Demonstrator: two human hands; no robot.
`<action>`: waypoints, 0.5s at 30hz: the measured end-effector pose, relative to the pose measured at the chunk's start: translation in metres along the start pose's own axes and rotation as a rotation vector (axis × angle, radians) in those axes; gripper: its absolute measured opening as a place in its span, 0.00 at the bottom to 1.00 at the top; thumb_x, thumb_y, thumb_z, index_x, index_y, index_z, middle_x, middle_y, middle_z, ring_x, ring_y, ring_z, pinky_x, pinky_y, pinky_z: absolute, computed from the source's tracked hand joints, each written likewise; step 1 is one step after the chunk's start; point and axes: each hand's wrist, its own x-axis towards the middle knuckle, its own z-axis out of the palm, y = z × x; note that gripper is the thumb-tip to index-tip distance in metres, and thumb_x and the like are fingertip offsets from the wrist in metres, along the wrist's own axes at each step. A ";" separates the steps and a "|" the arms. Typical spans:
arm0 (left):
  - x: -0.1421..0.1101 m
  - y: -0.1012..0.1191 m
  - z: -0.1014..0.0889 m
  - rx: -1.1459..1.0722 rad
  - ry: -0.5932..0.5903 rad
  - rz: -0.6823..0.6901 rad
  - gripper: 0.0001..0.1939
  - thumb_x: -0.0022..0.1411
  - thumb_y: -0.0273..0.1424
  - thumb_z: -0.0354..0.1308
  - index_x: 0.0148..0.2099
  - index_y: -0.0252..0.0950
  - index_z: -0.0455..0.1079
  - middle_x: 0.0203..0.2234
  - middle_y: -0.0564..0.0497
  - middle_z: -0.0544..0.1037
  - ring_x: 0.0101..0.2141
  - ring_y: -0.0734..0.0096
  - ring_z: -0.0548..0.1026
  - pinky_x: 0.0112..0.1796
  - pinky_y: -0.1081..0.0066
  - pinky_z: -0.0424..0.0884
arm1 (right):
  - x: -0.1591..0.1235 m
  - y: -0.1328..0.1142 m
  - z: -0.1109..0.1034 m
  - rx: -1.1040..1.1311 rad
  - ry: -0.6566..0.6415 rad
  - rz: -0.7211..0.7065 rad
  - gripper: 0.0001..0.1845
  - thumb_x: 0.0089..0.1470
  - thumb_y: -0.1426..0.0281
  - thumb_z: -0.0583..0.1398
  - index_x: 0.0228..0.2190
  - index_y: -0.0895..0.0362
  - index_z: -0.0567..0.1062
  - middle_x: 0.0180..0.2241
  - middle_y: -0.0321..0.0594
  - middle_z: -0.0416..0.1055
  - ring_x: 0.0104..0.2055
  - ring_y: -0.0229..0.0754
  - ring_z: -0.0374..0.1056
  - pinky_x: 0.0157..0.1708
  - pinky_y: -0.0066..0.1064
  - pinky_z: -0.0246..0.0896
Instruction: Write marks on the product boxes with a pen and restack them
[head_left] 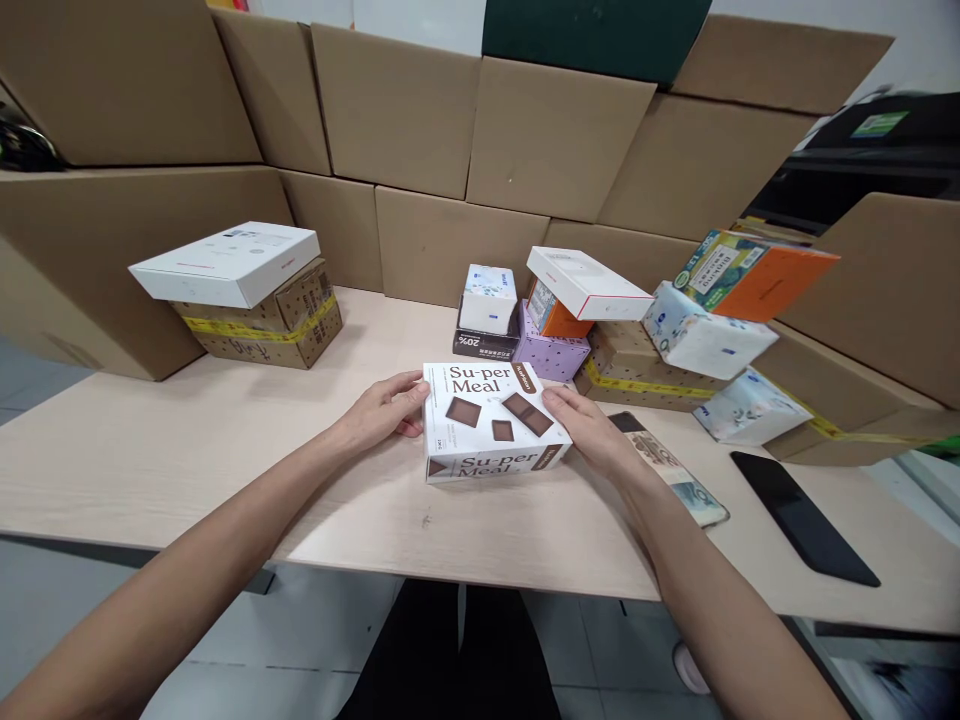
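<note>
A white "Su-per Meal" box [491,420] with brown chocolate squares printed on it lies flat on the pale wooden table [187,450], near the front edge. My left hand [382,412] grips its left end, fingers curled against the side. Its right end is held by my right hand [589,428], fingers pressed on the box's edge. Both forearms reach in from the bottom of the view.
Behind the box stand small cartons: a white one [487,297] on a dark "20%" box [484,343], a purple box [551,350], a white-and-red box [589,283]. Left: a white box [225,262] on a taped carton [266,320]. Right: a black phone [802,515], tissue packs [705,335]. Cardboard boxes [465,140] wall the back.
</note>
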 end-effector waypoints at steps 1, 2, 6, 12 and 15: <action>-0.001 0.001 0.001 -0.013 -0.007 0.001 0.33 0.62 0.48 0.60 0.65 0.41 0.65 0.49 0.41 0.77 0.35 0.67 0.77 0.36 0.64 0.77 | -0.001 -0.002 0.001 -0.006 -0.007 -0.015 0.23 0.55 0.50 0.61 0.45 0.51 0.80 0.48 0.42 0.78 0.50 0.52 0.73 0.51 0.44 0.67; -0.002 0.002 0.001 -0.018 -0.015 0.011 0.33 0.61 0.47 0.61 0.65 0.42 0.65 0.51 0.41 0.75 0.37 0.66 0.77 0.36 0.63 0.77 | -0.003 -0.004 0.002 -0.010 -0.012 -0.035 0.22 0.55 0.51 0.62 0.46 0.50 0.80 0.49 0.42 0.77 0.51 0.51 0.73 0.52 0.44 0.66; -0.006 0.007 0.001 -0.008 -0.015 0.136 0.35 0.59 0.45 0.64 0.66 0.45 0.63 0.61 0.42 0.68 0.45 0.60 0.77 0.43 0.57 0.77 | -0.010 -0.017 0.005 0.016 0.054 -0.119 0.22 0.55 0.56 0.63 0.49 0.51 0.77 0.51 0.41 0.77 0.51 0.48 0.72 0.51 0.41 0.67; -0.005 0.003 -0.001 0.025 0.019 0.414 0.44 0.56 0.40 0.68 0.71 0.51 0.52 0.64 0.43 0.66 0.47 0.62 0.74 0.53 0.53 0.70 | -0.010 -0.021 0.007 0.301 0.169 -0.283 0.16 0.54 0.56 0.65 0.43 0.49 0.76 0.45 0.37 0.77 0.44 0.42 0.73 0.41 0.34 0.69; -0.004 -0.002 0.000 0.106 0.043 0.524 0.46 0.55 0.36 0.69 0.70 0.52 0.51 0.64 0.46 0.65 0.54 0.59 0.70 0.57 0.54 0.66 | -0.007 -0.023 0.005 0.386 0.179 -0.251 0.15 0.54 0.53 0.63 0.35 0.50 0.73 0.37 0.36 0.76 0.39 0.41 0.72 0.36 0.32 0.69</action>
